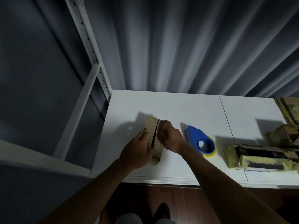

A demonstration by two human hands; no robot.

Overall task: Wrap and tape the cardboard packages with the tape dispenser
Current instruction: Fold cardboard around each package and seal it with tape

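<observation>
A folded cardboard package (152, 126) stands on edge on the white table (202, 110), with a dark gap running between its two corrugated halves. My left hand (137, 151) grips its left side from below. My right hand (169, 136) holds the right half, fingers curled over the top edge. A blue tape dispenser (199, 139) with a yellowish tape roll lies flat on the table just right of my right wrist, untouched.
Taped cardboard packages (258, 156) and a stack of cardboard (288, 110) sit at the table's right end. A white metal shelf frame (90, 75) stands to the left. Grey curtains hang behind the table. The table's front edge is near my body.
</observation>
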